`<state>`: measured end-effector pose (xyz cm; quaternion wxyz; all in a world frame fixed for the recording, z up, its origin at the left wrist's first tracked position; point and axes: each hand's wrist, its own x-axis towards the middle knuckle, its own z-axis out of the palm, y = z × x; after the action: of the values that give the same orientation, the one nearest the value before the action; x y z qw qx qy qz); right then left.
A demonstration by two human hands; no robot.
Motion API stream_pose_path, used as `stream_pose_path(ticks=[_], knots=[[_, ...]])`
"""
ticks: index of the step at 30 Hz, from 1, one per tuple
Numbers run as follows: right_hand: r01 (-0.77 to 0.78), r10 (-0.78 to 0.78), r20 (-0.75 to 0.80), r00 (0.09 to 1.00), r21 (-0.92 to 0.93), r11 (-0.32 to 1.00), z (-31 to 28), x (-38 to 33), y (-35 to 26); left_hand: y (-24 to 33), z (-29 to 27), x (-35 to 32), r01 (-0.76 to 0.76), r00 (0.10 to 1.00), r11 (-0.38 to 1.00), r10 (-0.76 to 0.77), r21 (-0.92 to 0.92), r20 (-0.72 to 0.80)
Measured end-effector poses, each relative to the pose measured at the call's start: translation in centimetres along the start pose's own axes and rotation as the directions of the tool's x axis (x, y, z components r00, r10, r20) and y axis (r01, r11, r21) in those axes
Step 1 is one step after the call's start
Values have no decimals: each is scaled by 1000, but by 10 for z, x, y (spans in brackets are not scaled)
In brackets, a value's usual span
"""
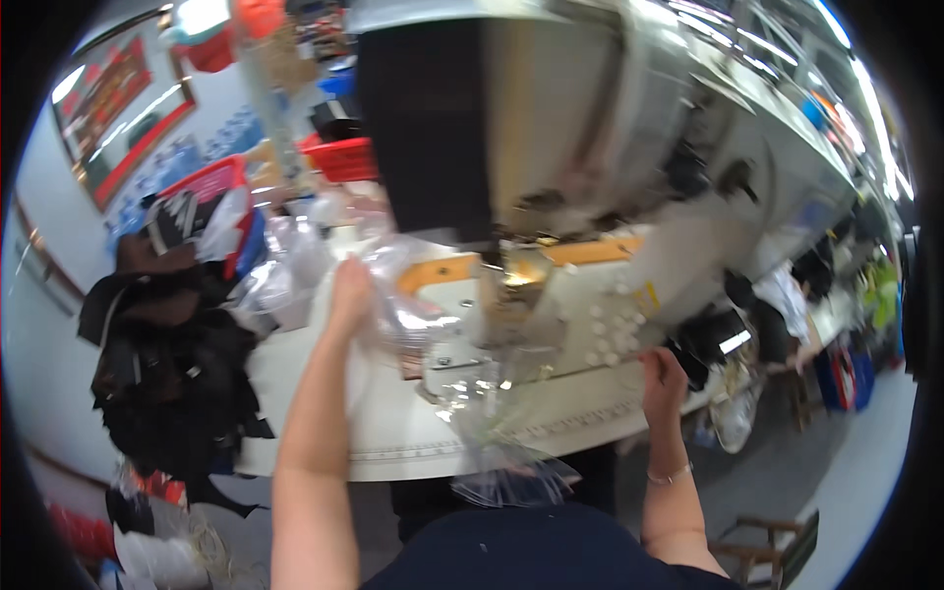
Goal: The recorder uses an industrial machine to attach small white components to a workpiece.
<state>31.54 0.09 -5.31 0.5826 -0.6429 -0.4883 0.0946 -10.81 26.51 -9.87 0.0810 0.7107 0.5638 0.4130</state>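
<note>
A sewing machine (590,128) fills the middle, its lit needle area over an orange-edged bed. My left hand (351,293) is left of the bed, right beside crumpled clear plastic (398,305); its fingers are smeared, so I cannot make out a grip. More clear plastic (492,393) lies in front of the needle area and hangs over the table's near edge. My right hand (666,379) is at the bed's right end with fingers curled closed; whatever is in them is hidden. Small white round pieces (605,329) are scattered on the bed beside it.
Dark cloth pieces (167,364) are heaped at the left of the white table (295,393). Behind them stand a red basket (236,197) and clear plastic bags (285,265). A black object (708,339) sits beyond my right hand. A wooden stool (772,546) is at the lower right.
</note>
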Motion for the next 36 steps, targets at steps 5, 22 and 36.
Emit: stream_pose_path(ticks=[5, 22, 36], knots=[[40, -29, 65, 997, -178, 983, -4, 14, 14, 77, -27, -25, -48, 984, 995, 62, 84, -168], [219, 133, 582, 803, -495, 841, 19, 59, 4, 285, 1, -127, -444, 718, 753, 623, -485, 310], [-602, -98, 743, 663, 606, 520, 0, 23, -18, 311, 15, -116, 722, 443, 465, 260, -513, 858]])
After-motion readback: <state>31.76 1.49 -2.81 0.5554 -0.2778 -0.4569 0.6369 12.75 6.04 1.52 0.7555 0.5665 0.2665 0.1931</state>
